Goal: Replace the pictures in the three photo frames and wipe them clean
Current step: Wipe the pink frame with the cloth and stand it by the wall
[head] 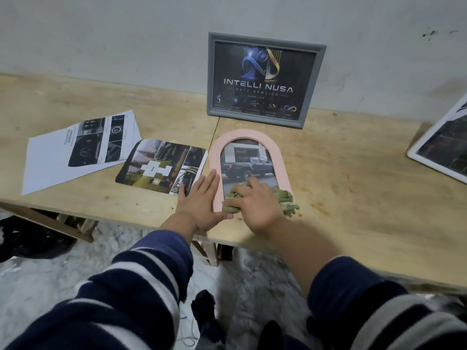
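A pink arched photo frame (252, 134) lies flat on the wooden table (353, 185) and shows a picture of a dark pickup truck. My right hand (255, 203) presses a crumpled green cloth (286, 199) onto the frame's lower glass. My left hand (202, 198) lies flat with straight fingers against the frame's left edge. A grey frame (262, 79) with a dark "INTELLI NUSA" print leans on the wall behind. A white frame (439, 145) lies at the right edge, partly cut off.
Two loose prints lie left of the pink frame: a rounded photo collage (161, 165) and white printed sheets (78, 150). The table's front edge runs just under my wrists. Dark objects sit on the marbled floor (38, 281) below.
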The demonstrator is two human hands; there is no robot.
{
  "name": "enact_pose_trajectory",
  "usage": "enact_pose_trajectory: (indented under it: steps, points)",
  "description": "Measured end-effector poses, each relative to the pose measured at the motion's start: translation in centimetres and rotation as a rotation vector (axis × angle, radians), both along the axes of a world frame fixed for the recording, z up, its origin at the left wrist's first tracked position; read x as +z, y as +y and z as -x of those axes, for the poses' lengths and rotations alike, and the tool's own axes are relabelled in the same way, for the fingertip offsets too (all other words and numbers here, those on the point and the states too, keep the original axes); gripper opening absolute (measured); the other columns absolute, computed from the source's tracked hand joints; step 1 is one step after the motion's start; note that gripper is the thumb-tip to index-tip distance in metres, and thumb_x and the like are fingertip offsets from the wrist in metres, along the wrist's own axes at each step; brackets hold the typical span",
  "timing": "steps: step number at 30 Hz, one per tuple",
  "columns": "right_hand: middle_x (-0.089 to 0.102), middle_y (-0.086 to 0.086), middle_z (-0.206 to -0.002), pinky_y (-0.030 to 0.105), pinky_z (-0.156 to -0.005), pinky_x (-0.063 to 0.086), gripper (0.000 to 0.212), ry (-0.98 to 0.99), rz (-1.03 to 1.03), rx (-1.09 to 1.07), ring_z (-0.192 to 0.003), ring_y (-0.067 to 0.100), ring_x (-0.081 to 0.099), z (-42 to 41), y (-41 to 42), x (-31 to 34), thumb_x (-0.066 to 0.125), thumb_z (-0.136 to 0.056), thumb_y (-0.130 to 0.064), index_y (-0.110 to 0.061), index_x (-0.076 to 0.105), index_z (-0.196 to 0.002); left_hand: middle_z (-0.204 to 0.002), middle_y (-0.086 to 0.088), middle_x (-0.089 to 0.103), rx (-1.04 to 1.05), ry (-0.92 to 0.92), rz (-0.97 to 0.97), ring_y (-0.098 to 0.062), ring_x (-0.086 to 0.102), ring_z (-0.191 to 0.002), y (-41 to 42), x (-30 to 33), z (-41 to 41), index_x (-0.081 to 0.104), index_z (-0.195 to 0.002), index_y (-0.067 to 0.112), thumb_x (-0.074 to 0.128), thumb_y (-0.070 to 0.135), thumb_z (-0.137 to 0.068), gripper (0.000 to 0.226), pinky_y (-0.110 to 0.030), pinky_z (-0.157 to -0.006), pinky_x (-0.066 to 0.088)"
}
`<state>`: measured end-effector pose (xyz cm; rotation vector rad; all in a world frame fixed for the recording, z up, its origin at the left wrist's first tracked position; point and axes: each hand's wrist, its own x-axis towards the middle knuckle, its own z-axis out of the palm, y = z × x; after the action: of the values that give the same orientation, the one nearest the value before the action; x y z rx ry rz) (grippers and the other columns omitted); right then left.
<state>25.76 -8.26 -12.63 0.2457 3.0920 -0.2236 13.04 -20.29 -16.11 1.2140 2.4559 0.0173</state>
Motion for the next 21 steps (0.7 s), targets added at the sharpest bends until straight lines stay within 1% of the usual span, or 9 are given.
enact_pose_trajectory:
  steps: [2, 5, 8, 13, 16, 19, 20, 21]
  points:
    - [0.052, -0.013, -0.132, 0.033, -0.079, 0.025, 0.040, -0.015, -0.018, -0.009, -0.124, 0.028, 0.034, -0.3, 0.3, -0.2, 0.043, -0.097, -0.015, -0.038, 0.057, -0.127, -0.154, 0.017, -0.030, -0.013, 0.019, 0.076, -0.011, -0.017, -0.147, 0.3, 0.4, -0.2, -0.021, -0.150, 0.027, 0.040, 0.079, -0.078, 0.108, -0.063, -0.113, -0.009]
    - [0.052, -0.014, -0.132, 0.034, -0.082, 0.029, 0.045, -0.024, -0.056, -0.026, -0.116, 0.024, 0.036, -1.4, 1.3, -0.2, 0.038, -0.097, -0.012, -0.038, 0.054, -0.129, -0.153, 0.016, -0.033, 0.000, 0.026, 0.144, -0.014, -0.018, -0.147, 0.7, 0.8, -0.5, -0.024, -0.149, 0.026, 0.037, 0.080, -0.079, 0.107, -0.066, -0.111, -0.010]
    - [0.054, -0.014, -0.128, 0.035, -0.082, 0.031, 0.047, -0.014, -0.090, -0.039, -0.113, 0.024, 0.039, -2.8, 3.0, -0.4, 0.041, -0.093, -0.008, -0.038, 0.057, -0.125, -0.153, 0.016, -0.034, 0.025, 0.029, 0.181, -0.016, -0.016, -0.147, 0.9, 1.0, -0.7, -0.024, -0.149, 0.027, 0.038, 0.081, -0.078, 0.108, -0.068, -0.110, -0.011]
    - [0.064, -0.012, -0.104, 0.032, -0.069, 0.029, 0.033, 0.039, -0.209, -0.111, -0.098, 0.025, 0.050, -5.6, 5.8, -1.1, 0.060, -0.080, -0.012, -0.037, 0.068, -0.101, -0.154, 0.016, -0.031, 0.055, 0.043, 0.190, -0.019, -0.014, -0.148, 1.2, 1.4, -0.8, -0.023, -0.150, 0.027, 0.039, 0.082, -0.076, 0.110, -0.072, -0.105, -0.014]
    - [0.061, -0.009, -0.106, 0.035, -0.072, 0.030, 0.028, -0.004, -0.284, -0.144, -0.101, 0.025, 0.045, -6.9, 7.1, -1.0, 0.057, -0.084, -0.016, -0.033, 0.067, -0.102, -0.155, 0.016, -0.029, 0.085, 0.037, 0.176, -0.020, -0.014, -0.148, 1.4, 1.3, -1.1, -0.021, -0.150, 0.029, 0.033, 0.087, -0.072, 0.111, -0.072, -0.104, -0.017]
    - [0.057, -0.008, -0.110, 0.035, -0.076, 0.032, 0.029, -0.082, -0.284, -0.318, -0.103, 0.025, 0.041, -7.9, 8.7, -0.2, 0.053, -0.086, -0.017, -0.033, 0.066, -0.105, -0.155, 0.017, -0.029, 0.109, 0.020, 0.146, -0.020, -0.014, -0.148, 1.5, 1.2, -1.5, -0.021, -0.150, 0.029, 0.028, 0.088, -0.072, 0.109, -0.070, -0.104, -0.017]
    - [0.056, -0.006, -0.113, 0.035, -0.076, 0.034, 0.032, -0.080, -0.233, -0.420, -0.104, 0.025, 0.042, -8.2, 9.3, -0.2, 0.051, -0.087, -0.013, -0.034, 0.066, -0.106, -0.155, 0.016, -0.029, 0.112, 0.016, 0.141, -0.021, -0.014, -0.148, 1.5, 1.2, -1.6, -0.021, -0.150, 0.029, 0.029, 0.086, -0.074, 0.107, -0.071, -0.104, -0.016]
    - [0.057, -0.003, -0.114, 0.034, -0.076, 0.036, 0.036, -0.049, -0.120, -0.541, -0.103, 0.026, 0.044, -8.3, 9.8, -0.2, 0.048, -0.087, -0.007, -0.032, 0.066, -0.106, -0.155, 0.016, -0.029, 0.118, 0.011, 0.141, -0.021, -0.014, -0.148, 1.6, 1.3, -1.6, -0.020, -0.150, 0.028, 0.031, 0.084, -0.076, 0.106, -0.071, -0.104, -0.015]
